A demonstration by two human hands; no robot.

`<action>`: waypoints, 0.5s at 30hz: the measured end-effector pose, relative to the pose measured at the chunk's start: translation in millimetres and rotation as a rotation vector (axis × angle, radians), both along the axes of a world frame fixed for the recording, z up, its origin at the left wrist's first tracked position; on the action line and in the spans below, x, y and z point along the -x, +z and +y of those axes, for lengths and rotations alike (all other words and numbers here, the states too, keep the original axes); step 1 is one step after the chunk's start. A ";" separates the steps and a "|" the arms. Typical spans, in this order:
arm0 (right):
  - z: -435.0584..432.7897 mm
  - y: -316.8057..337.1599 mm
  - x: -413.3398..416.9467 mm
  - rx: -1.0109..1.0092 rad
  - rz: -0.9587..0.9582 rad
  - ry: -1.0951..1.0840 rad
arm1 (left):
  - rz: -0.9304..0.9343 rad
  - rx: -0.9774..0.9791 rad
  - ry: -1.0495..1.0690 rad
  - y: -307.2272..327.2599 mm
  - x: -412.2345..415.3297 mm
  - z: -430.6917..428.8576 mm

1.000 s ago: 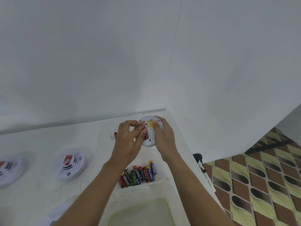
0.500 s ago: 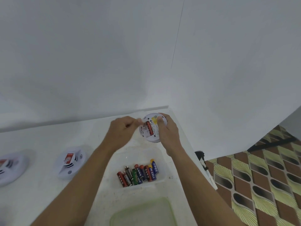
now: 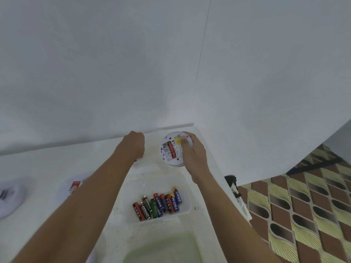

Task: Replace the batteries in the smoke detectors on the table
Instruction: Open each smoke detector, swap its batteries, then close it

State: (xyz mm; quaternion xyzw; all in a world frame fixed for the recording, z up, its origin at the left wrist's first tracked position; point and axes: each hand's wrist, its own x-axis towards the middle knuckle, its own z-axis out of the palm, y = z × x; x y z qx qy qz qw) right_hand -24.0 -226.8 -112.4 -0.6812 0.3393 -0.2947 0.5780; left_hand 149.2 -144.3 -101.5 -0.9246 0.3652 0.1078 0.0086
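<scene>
My right hand (image 3: 195,158) holds a round white smoke detector (image 3: 167,155) with its back turned up, tilted over the far right corner of the white table (image 3: 47,168). One red battery (image 3: 171,149) lies in its open compartment, and the slot beside it looks bare. My left hand (image 3: 133,146) is curled, knuckles up, just left of the detector and low over the table; its fingers are hidden, so I cannot tell if it holds anything. A clear tray (image 3: 187,188) below holds several loose batteries (image 3: 157,205).
Two more white smoke detectors lie at the left, one (image 3: 75,186) partly behind my left forearm, another (image 3: 9,196) at the frame's edge. A green-rimmed container (image 3: 163,247) sits nearest me. The table's right edge drops to a patterned floor (image 3: 303,205).
My left hand has left the detector's battery compartment and moved left and down toward the table. My right hand has kept hold of the detector and lifted it slightly away.
</scene>
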 end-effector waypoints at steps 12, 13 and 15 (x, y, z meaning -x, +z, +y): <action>-1.7 1.0 0.0 -0.016 0.008 0.002 | 0.122 0.108 -0.073 -25.1 -10.6 -4.4; -1.9 1.3 0.6 -0.016 0.011 0.001 | 0.129 0.111 -0.077 -25.7 -11.1 -3.4; -2.2 2.0 1.8 -0.014 0.013 -0.002 | 0.145 0.132 -0.081 -22.7 -10.5 -1.0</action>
